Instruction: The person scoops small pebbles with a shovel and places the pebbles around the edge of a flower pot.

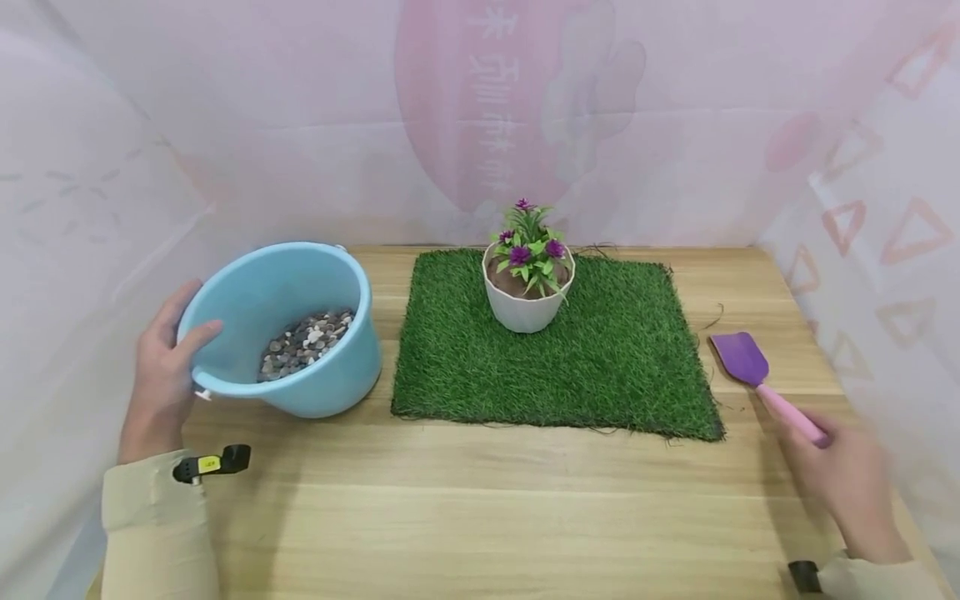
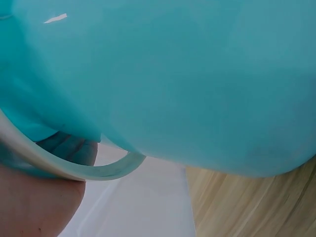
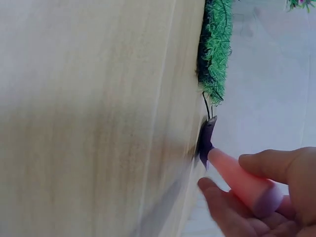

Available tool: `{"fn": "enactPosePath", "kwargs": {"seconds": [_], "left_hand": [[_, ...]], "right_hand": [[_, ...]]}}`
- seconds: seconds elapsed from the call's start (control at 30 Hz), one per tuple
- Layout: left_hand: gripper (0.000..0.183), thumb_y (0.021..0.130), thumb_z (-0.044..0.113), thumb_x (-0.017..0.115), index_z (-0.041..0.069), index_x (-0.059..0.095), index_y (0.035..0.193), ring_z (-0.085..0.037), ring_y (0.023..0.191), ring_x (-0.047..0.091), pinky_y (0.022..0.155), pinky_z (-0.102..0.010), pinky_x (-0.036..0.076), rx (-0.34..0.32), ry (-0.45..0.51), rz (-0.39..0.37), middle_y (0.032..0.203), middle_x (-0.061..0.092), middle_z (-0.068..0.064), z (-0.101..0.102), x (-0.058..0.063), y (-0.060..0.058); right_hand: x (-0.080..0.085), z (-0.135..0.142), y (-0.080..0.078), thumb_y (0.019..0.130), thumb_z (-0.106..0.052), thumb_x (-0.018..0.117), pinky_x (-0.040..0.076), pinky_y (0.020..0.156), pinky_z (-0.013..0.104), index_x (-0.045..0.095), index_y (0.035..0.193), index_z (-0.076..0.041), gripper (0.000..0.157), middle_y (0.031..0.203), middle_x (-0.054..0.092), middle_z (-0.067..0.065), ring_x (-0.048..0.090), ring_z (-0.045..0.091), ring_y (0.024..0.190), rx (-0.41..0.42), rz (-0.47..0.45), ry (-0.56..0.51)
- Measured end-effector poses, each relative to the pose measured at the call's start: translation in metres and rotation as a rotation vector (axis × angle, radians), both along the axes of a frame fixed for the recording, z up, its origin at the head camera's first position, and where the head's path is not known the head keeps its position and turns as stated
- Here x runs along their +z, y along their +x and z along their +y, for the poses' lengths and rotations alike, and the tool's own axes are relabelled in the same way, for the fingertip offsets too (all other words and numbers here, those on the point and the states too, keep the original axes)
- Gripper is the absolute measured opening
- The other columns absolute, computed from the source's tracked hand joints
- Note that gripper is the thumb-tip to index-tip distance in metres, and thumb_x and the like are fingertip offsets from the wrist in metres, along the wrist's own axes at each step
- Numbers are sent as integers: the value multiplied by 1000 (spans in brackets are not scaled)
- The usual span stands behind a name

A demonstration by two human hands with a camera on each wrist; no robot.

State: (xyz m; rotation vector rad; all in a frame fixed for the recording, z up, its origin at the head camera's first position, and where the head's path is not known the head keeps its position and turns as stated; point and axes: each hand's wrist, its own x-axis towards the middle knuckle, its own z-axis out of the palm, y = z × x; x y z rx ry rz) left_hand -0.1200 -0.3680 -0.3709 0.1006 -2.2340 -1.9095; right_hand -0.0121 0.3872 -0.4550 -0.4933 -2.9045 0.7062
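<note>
My left hand (image 1: pixel 167 367) grips the near-left rim of a light blue bucket (image 1: pixel 337 379), thumb over the inside and fingers outside. The bucket leans toward me, and grey and white pebbles (image 1: pixel 311 340) lie at its bottom. In the left wrist view the bucket wall (image 2: pixel 187 94) fills most of the picture, with a pale handle (image 2: pixel 111 170) across the hand. My right hand (image 1: pixel 847 475) holds a small shovel by its pink handle (image 3: pixel 239 180), thumb on one side and fingers on the other. Its purple blade (image 1: pixel 741 357) is low at the table's right side.
A green artificial grass mat (image 1: pixel 547 379) covers the middle of the wooden table (image 1: pixel 480 517). Toward its back stands a white pot (image 1: pixel 525 312) with purple flowers (image 1: pixel 528 250). Loose dark strands lie by the mat's right edge. Printed cloth walls (image 1: pixel 300 167) enclose the back and sides.
</note>
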Motion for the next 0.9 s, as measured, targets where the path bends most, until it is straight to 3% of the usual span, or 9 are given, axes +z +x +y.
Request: {"fn": "enactPosePath", "kwargs": {"seconds": [0.17,0.23,0.3,0.4,0.5,0.7,0.9], "left_hand": [[65,94,16,58,23,31,152,-19,142,37,83,-7,52,-31,-2,-3,159,30,-5,0,0,-2],[64,94,16,57,23,31,152,-19,141,38,83,-8,53,-39,16,2,158,30,-5,-1,0,-2],[63,95,14,56,22,31,152,-18,140,39,83,-8,53,-45,32,7,157,31,-6,-3,1,-2],[63,94,12,56,22,32,151,-17,136,42,82,-8,53,-49,41,12,156,32,-7,-6,1,-2],[63,94,9,55,22,33,151,-16,132,45,82,-11,55,-71,50,9,155,33,-8,-8,2,-3],[62,93,2,52,17,34,151,-19,131,46,85,-16,57,-160,105,34,152,36,-10,-8,5,-11],[63,91,-5,52,13,37,149,-13,122,54,83,-21,59,-169,179,94,144,45,-7,-7,2,-13]], "right_hand": [[4,-1,-1,87,-44,65,46,43,23,59,132,-11,56,115,64,32,58,20,76,-116,-30,-99],[7,-1,-3,88,-46,63,43,46,20,59,133,-13,56,119,63,31,61,26,83,-143,-23,-108],[9,-2,-7,87,-45,64,41,49,16,60,132,-15,54,122,63,28,61,22,85,-181,-6,-119],[11,-2,-12,84,-46,68,39,53,14,63,128,-15,55,122,64,24,56,2,76,-233,13,-131],[12,-3,-16,79,-49,73,40,54,14,66,124,-14,57,119,66,21,42,-14,67,-277,25,-150],[14,-4,-16,78,-52,72,42,50,17,67,122,-12,60,116,67,23,42,-13,63,-288,30,-151],[13,-8,-14,79,-48,74,41,47,15,66,124,-11,58,115,67,25,40,-13,62,-279,41,-143]]}}
